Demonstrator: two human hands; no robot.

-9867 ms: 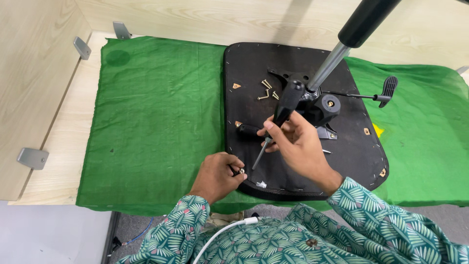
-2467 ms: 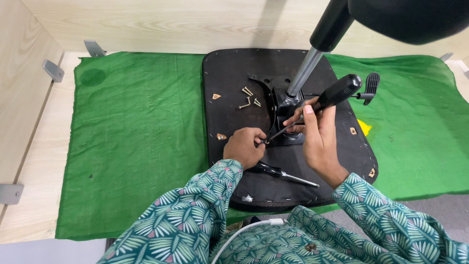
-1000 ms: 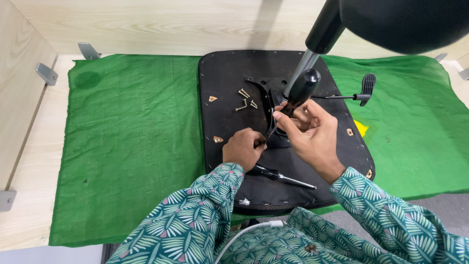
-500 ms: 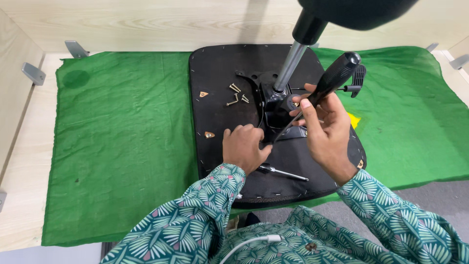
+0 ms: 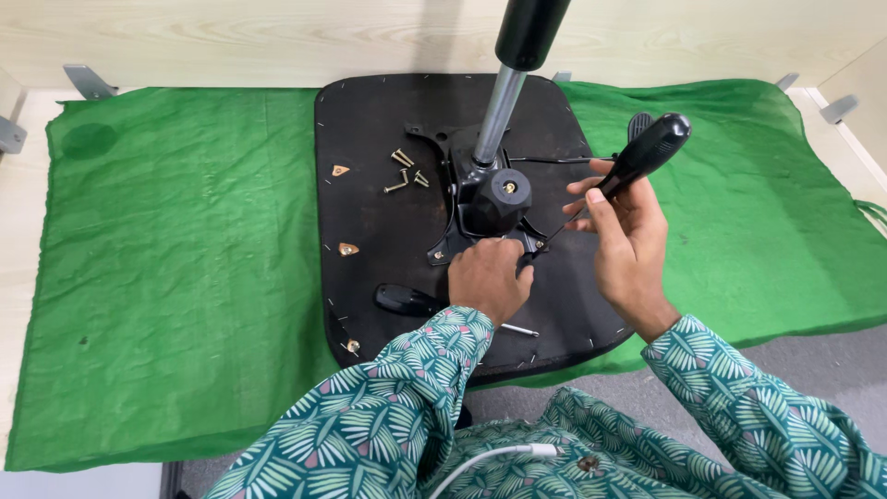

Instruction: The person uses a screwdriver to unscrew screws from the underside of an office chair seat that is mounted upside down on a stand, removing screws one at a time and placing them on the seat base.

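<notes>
Right hand (image 5: 630, 242) fingers grip black-handled screwdriver (image 5: 647, 151); left hand (image 5: 487, 278) fingers pinch at black metal chair mechanism plate (image 5: 480, 208), centred on black seat underside (image 5: 370, 222). Angled tip could slip off screw.

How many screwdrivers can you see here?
2. One screwdriver is gripped in the right hand, tip down by the bracket; the second screwdriver lies on the black seat base, partly under the left forearm.

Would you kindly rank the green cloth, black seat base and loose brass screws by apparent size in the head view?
1. Green cloth
2. Black seat base
3. Loose brass screws, far smallest
</notes>
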